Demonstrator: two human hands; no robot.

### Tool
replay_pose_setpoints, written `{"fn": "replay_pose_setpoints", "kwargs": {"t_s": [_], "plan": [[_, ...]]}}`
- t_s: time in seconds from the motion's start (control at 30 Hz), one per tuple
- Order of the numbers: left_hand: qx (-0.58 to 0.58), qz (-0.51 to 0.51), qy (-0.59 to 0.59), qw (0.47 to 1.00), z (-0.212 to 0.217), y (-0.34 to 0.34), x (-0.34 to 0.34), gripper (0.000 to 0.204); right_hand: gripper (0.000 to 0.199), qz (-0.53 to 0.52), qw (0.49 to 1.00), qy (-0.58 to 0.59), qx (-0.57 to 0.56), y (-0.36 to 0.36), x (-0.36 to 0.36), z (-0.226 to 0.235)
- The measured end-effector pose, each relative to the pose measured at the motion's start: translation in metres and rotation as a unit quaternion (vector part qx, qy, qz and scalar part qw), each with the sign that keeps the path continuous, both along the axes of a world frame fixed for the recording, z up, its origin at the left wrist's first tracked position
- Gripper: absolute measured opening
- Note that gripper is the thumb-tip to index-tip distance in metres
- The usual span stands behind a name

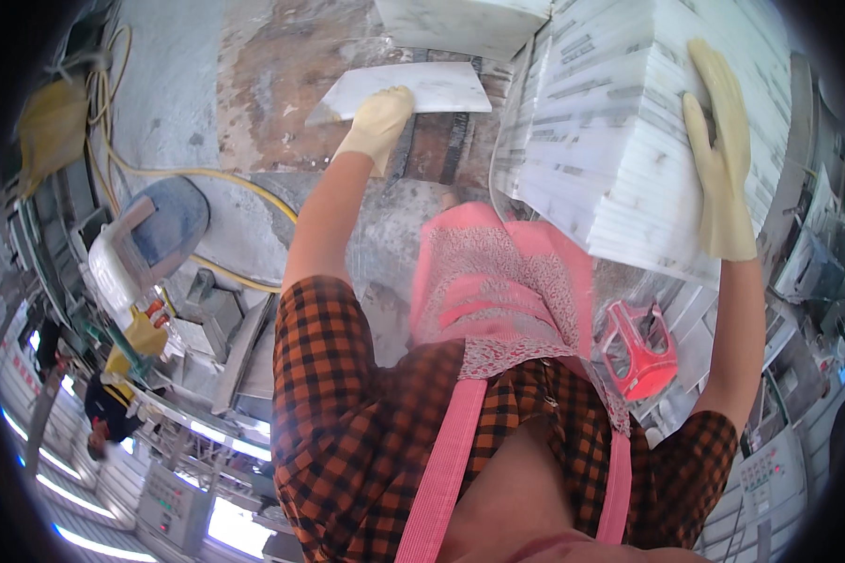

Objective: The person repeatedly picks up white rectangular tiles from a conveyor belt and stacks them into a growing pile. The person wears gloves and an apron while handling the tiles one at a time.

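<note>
My left hand (pixel 380 124), in a cream rubber glove, has its fingers curled over the near edge of a white stone slab (pixel 446 87). That slab lies on a brown, worn wooden surface (pixel 282 84), and the glove hides part of its edge. To the right, my right hand (pixel 720 141), gloved the same way, rests stretched out along the side of a large stack of white, grey-streaked stone slabs (pixel 620 141). Its thumb stands apart from the fingers, and nothing is held in it.
Another pale stone block (pixel 469 23) stands at the far edge. A yellow hose (pixel 225 178) runs across the left floor beside a blue-grey and white machine part (pixel 164 220). A red plastic stool (pixel 638 352) is near my right side. Another person (pixel 111 413) is at the lower left.
</note>
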State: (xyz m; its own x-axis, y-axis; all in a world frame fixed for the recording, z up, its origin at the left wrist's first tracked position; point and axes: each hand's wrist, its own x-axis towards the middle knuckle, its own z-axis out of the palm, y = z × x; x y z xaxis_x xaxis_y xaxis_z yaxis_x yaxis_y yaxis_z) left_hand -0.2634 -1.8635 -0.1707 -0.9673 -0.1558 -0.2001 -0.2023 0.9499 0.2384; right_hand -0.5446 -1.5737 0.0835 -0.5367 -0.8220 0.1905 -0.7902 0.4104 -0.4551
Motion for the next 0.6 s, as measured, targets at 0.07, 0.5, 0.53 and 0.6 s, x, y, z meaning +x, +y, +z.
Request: {"fn": "replay_pose_setpoints", "kwargs": {"t_s": [0.07, 0.5, 0.53, 0.6], "plan": [[0.008, -0.034, -0.011, 0.999, -0.009, -0.007, -0.031, 0.008, 0.043, -0.032, 0.999, -0.036, 0.02, -0.005, 0.008, 0.01], [-0.052, -0.109, -0.066, 0.99, -0.032, 0.004, -0.107, 0.008, 0.045, -0.036, 0.996, -0.011, 0.084, 0.003, 0.014, 0.023], [-0.037, -0.109, -0.038, 0.993, -0.032, 0.003, -0.11, 0.008, 0.045, -0.033, 0.996, -0.013, 0.082, 0.002, 0.015, 0.025], [-0.024, -0.102, -0.01, 0.994, -0.032, 0.002, -0.115, 0.008, 0.045, -0.038, 0.995, -0.024, 0.087, 0.002, 0.015, 0.026]]}}
